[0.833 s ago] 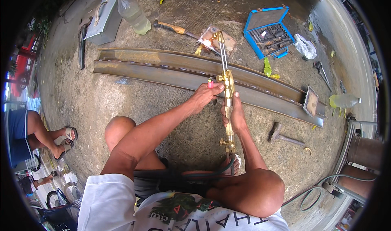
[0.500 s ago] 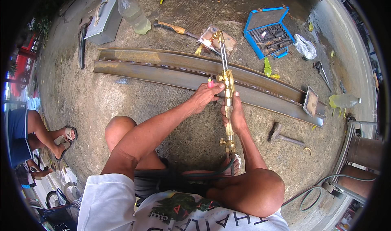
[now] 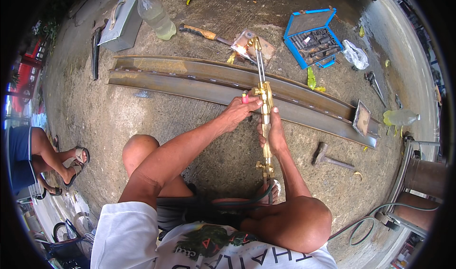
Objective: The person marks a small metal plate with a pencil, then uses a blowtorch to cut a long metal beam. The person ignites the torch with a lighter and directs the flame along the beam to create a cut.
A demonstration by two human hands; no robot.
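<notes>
My right hand (image 3: 275, 135) is wrapped around the body of a brass cutting torch (image 3: 267, 130), which points away from me with its head angled down. My left hand (image 3: 240, 111) is closed on a small pink lighter (image 3: 245, 98), with its fingertips against the torch's side valve. Beneath the torch lie two long steel beams (image 3: 204, 89) side by side, running across the concrete. The torch head hangs over a rusty metal plate (image 3: 265, 50). An orange glow or rust patch shows near the tip; I cannot tell which.
Beyond the beams are a grey toolbox (image 3: 124, 24), a plastic bottle (image 3: 156, 15), a wooden-handled tool (image 3: 199, 32) and a blue socket case (image 3: 311, 43). A hammer (image 3: 332, 160) lies right, near another plate (image 3: 362, 118). A hose (image 3: 363, 228) curls at lower right. Someone's legs (image 3: 52, 157) are at left.
My left fingers have shifted slightly at the valve, and the lighter has turned a little. The torch stays nearly still. At far left, a second person's legs have moved.
</notes>
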